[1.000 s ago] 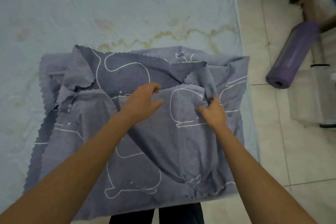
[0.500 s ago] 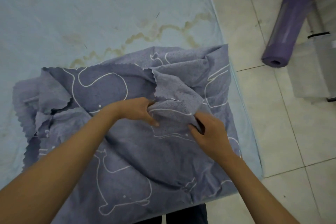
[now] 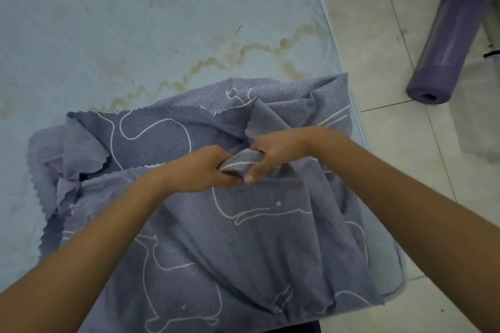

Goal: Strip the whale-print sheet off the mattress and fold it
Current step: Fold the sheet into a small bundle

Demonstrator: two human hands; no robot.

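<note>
Now that your left hand (image 3: 200,170) and right hand (image 3: 276,151) have come together, both pinch one bunched-up bit of the soft purple-grey whale-print sheet (image 3: 243,238). It lies crumpled on the near right corner of the stained pale blue mattress (image 3: 135,21), not neatly folded yet.

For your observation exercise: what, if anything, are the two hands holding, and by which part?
Left hand and right hand both grip the grey-blue whale-print cloth sheet by one bunched fold near its middle.
</note>
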